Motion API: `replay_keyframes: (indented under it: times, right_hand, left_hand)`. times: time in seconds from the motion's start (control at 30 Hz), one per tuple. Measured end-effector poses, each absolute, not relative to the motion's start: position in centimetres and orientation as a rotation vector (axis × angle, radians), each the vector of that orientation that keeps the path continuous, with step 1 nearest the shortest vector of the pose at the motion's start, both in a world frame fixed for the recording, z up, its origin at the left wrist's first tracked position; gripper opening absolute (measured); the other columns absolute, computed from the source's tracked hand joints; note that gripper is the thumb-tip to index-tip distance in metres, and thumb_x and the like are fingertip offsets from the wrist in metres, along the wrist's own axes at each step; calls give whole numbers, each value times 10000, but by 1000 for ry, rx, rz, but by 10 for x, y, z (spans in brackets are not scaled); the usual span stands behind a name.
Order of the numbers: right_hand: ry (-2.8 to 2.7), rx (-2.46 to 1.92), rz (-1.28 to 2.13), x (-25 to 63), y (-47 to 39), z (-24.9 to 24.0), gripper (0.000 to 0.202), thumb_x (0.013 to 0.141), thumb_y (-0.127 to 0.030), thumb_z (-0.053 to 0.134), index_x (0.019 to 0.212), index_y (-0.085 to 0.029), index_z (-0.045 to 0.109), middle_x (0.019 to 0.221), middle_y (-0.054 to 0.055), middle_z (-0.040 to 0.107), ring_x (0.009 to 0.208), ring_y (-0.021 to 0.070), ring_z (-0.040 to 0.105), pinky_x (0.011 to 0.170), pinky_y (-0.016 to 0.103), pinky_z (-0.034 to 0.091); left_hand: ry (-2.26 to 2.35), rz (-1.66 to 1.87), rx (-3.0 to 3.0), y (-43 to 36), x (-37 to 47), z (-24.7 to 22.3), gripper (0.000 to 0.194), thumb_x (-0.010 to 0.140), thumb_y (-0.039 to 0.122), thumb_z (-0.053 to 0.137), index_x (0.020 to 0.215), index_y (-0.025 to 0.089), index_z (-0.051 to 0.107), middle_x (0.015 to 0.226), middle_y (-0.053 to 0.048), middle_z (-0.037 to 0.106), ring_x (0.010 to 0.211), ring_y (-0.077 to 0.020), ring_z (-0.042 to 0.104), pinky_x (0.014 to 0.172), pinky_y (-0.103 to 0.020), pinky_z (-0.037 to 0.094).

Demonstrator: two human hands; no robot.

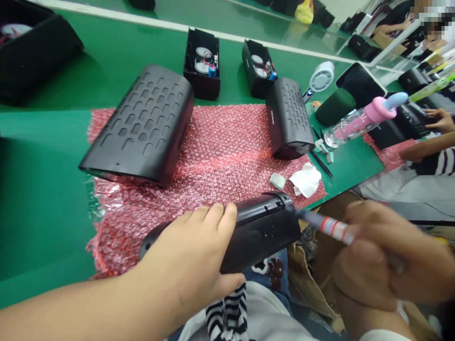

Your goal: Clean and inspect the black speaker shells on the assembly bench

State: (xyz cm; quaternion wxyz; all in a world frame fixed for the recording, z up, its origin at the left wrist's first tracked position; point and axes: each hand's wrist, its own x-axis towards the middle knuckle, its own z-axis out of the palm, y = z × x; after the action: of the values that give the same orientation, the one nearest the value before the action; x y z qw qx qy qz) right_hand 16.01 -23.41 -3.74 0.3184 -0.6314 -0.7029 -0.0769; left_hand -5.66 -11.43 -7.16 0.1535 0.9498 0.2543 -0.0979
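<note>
Two hands: left hand (199, 239) clamped over a black case (261, 241), lengthwise along the near edge of red bubble wrap (227, 135); right hand (375, 251), past the wrap's right side, gripping a pen (333, 228) aimed caseward.

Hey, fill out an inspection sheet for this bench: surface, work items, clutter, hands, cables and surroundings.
Surface: green table, red bubble wrap on top.
Work items: black casing, pen-like tool, left dimpled casing and right dimpled casing.
Clutter: crumpled white tissue, pink-topped bottle.
Hands: left hand grips the black casing; right hand, blurred, holds the pen-like tool at the casing's end, contact unclear.
Cables: red wires inside an open black box.
Surroundings: another person's arm at the right.
</note>
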Motion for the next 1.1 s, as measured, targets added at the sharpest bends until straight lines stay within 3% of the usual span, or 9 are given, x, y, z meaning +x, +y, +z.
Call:
replay_keyframes:
  times: [0.13, 0.33, 0.43, 0.53, 0.6, 0.7, 0.9, 1.0, 1.1]
  right_hand:
    - [-1252, -1779, -801, 236, -217, -78, 114, 848, -285, 581, 794, -186, 597, 764, 44, 590, 736, 176, 548, 688, 318, 421]
    - [-1225, -2177, -468, 329, -214, -145, 269, 836, -362, 522, 847, -138, 670, 774, 93, 661, 672, 195, 564, 653, 326, 445]
    - [-1321, -2226, -342, 323, -220, -155, 345, 864, -420, 473, 860, -146, 683, 865, 122, 676, 833, 245, 608, 793, 382, 468]
    - [-1357, -2241, -305, 298, -220, -155, 461, 881, -492, 436, 1079, -139, 658, 1049, 155, 635, 1024, 286, 573, 891, 425, 448]
    - [-1392, -2277, -213, 283, -216, -155, 516, 811, -528, 550, 1170, -165, 625, 1091, 148, 611, 1022, 299, 572, 849, 414, 467]
    - [-1384, -2299, -118, 270, -205, -155, 388, 736, -477, 647, 986, -180, 664, 972, 122, 626, 904, 287, 594, 771, 385, 476]
    - [-1239, -1961, -317, 226, -208, -108, 215, 903, -335, 512, 761, -183, 566, 674, 10, 533, 605, 157, 514, 581, 284, 420]
    - [-1742, -1584, -231, 180, -211, -75, 61, 860, -197, 594, 800, -189, 590, 729, 10, 592, 664, 145, 547, 625, 269, 432]
    - [-2184, -1460, -106, 144, -202, -63, 168, 914, -232, 510, 779, -171, 588, 714, 38, 598, 643, 146, 541, 563, 260, 402]
  left_hand:
    - [736, -343, 2628, -101, -54, -70, 817, 664, 517, 679, 1344, 107, 489, 1241, -194, 609, 1081, -368, 608, 906, -489, 514]
    - [762, -349, 2555, -89, -53, -69, 728, 656, 519, 662, 1265, 140, 540, 1127, -153, 656, 1004, -366, 635, 851, -487, 518]
    - [756, -323, 2555, -90, -54, -69, 707, 664, 496, 661, 1260, 134, 542, 1127, -155, 658, 1003, -370, 636, 845, -495, 517]
    - [736, -296, 2564, -91, -55, -70, 708, 669, 488, 655, 1267, 128, 539, 1123, -166, 662, 998, -369, 641, 840, -494, 520]
    - [731, -283, 2580, -90, -55, -70, 708, 669, 496, 654, 1265, 132, 541, 1130, -172, 660, 1003, -370, 643, 839, -490, 522]
    - [741, -301, 2597, -90, -54, -70, 707, 671, 507, 650, 1261, 132, 540, 1135, -177, 655, 1011, -371, 642, 840, -485, 522]
    - [751, -339, 2574, -91, -54, -66, 700, 674, 505, 649, 1257, 135, 535, 1062, -155, 669, 970, -360, 648, 823, -482, 524]
    - [765, -339, 2562, -91, -53, -65, 708, 667, 499, 659, 1258, 133, 529, 1052, -146, 668, 968, -358, 645, 820, -484, 523]
    - [757, -337, 2542, -89, -51, -65, 699, 665, 493, 648, 1254, 138, 525, 1060, -143, 664, 959, -354, 644, 813, -483, 522]
